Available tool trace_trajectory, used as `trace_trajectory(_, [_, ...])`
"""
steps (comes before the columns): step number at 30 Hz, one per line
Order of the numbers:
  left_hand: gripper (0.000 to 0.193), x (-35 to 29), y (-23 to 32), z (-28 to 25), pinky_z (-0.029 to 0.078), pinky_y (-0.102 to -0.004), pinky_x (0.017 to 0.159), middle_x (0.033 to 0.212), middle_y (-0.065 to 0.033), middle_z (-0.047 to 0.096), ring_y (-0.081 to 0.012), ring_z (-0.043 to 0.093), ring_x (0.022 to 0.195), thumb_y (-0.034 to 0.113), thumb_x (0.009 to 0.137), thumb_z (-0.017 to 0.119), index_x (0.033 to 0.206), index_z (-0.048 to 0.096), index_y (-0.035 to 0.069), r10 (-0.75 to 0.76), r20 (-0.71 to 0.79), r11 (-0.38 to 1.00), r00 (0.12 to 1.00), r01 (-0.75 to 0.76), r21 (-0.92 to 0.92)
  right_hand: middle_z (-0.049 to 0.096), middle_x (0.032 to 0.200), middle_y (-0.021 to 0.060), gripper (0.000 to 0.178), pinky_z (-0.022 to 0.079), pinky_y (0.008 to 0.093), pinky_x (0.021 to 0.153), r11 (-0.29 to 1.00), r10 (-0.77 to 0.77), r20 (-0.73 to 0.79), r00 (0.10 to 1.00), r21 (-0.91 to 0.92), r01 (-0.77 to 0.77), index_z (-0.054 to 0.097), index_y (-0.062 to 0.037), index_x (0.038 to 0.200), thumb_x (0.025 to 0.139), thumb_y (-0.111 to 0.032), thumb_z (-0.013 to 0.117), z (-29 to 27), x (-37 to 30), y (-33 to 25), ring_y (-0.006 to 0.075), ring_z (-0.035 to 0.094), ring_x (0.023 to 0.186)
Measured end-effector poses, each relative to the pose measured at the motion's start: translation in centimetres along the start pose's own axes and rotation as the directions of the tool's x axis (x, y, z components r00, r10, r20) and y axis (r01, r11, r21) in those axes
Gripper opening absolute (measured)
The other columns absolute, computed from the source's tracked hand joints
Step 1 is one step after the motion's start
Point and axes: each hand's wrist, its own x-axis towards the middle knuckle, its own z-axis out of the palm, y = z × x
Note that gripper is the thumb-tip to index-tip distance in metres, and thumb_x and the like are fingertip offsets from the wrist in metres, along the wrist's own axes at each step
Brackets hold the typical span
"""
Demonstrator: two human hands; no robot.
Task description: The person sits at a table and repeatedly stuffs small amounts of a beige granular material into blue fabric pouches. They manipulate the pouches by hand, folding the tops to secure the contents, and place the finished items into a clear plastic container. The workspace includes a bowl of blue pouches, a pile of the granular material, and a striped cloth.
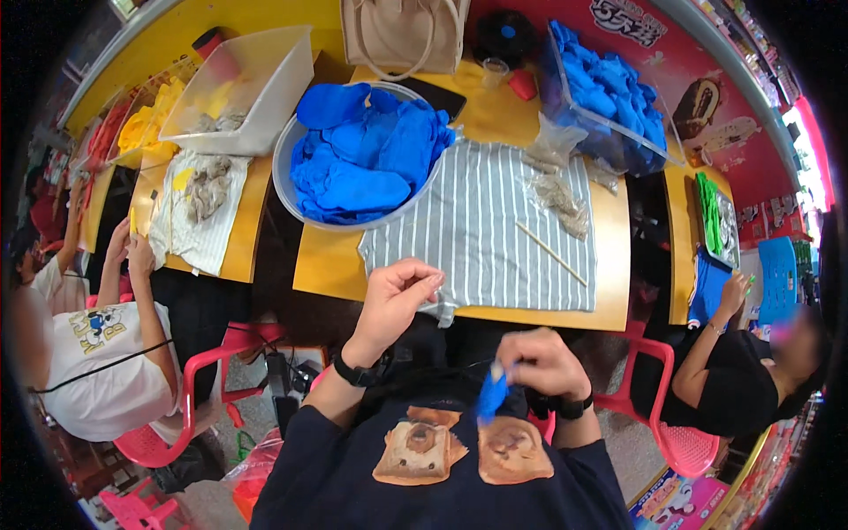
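Note:
My left hand (pixel 397 302) is above the near edge of the table, thumb and fingertips pinched together. Whatever they hold, if anything, is too small to make out. Lower and to the right, in front of my shirt, my right hand (pixel 545 360) grips a small blue cloth piece (pixel 491 395) that hangs down, smeared by motion. A round tub (pixel 284 177) heaped with blue cloth pieces (pixel 362 163) stands at the table's left. Beside it lies a grey-and-white striped cloth (pixel 468 230), bearing a thin wooden stick (pixel 552 253) and a clear bag of brownish material (pixel 561 203).
A clear bin of blue pieces (pixel 609 88) is at the back right; a beige handbag (pixel 406 40) and black phone (pixel 437 99) lie behind the tub. Co-workers sit left (pixel 97 362) and right (pixel 738 371) on pink chairs. A translucent bin (pixel 265 88) stands on the left table.

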Motion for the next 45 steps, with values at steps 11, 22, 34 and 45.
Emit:
trace_trajectory(11, [0.05, -1.4, -0.2, 2.7, 0.046, -0.0222, 0.081, 0.108, -0.0037, 0.058, -0.0101, 0.056, 0.095, 0.0, 0.081, 0.071, 0.127, 0.051, 0.001, -0.116, 0.377, 0.983, 0.919, 0.052, 0.177, 0.063, 0.08, 0.0088, 0.015, 0.047, 0.0289, 0.065, 0.996, -0.035, -0.604, 0.796, -0.091, -0.025, 0.061, -0.0001, 0.087, 0.075, 0.002, 0.069, 3.2, 0.7, 2.2, 0.0173, 0.061, 0.072])
trace_trajectory(22, [0.023, -1.0, -0.8, 2.9, 0.048, -0.0205, 0.076, 0.089, 0.001, 0.063, -0.0051, 0.058, 0.082, -0.001, 0.079, 0.072, 0.1, 0.063, 0.002, -0.176, 0.317, 0.977, 0.932, 0.205, -0.061, 0.055, 0.075, 0.0111, 0.02, 0.043, 0.0306, 0.06, 0.961, 0.055, -0.281, 0.958, -0.245, -0.127, 0.058, -0.0007, 0.084, 0.074, -0.006, 0.075, 2.0, 0.9, 1.4, 0.02, 0.055, 0.066])
trace_trajectory(34, [0.04, -0.4, -1.0, 3.4, 0.049, -0.022, 0.078, 0.095, -0.0018, 0.064, -0.007, 0.06, 0.084, -0.001, 0.076, 0.074, 0.113, 0.06, 0.0, -0.152, 0.332, 0.985, 0.931, 0.172, -0.031, 0.058, 0.081, 0.0063, 0.021, 0.043, 0.0262, 0.064, 0.979, -0.128, -0.547, 0.827, -0.203, 0.017, 0.06, -0.0012, 0.09, 0.073, -0.001, 0.073, 3.4, 1.1, 2.4, 0.0155, 0.055, 0.072])
trace_trajectory(45, [0.029, -0.6, -3.3, 3.0, 0.05, -0.0216, 0.07, 0.092, -0.0052, 0.066, -0.0084, 0.061, 0.077, 0.0, 0.081, 0.071, 0.109, 0.062, 0.0, -0.206, 0.28, 0.871, 0.937, 0.307, -0.384, 0.056, 0.083, 0.0042, 0.017, 0.043, 0.0248, 0.072, 0.981, 0.031, -0.635, 0.772, 0.167, 0.098, 0.057, -0.0008, 0.088, 0.077, 0.0, 0.07, 4.2, 1.1, 4.3, 0.0119, 0.053, 0.08])
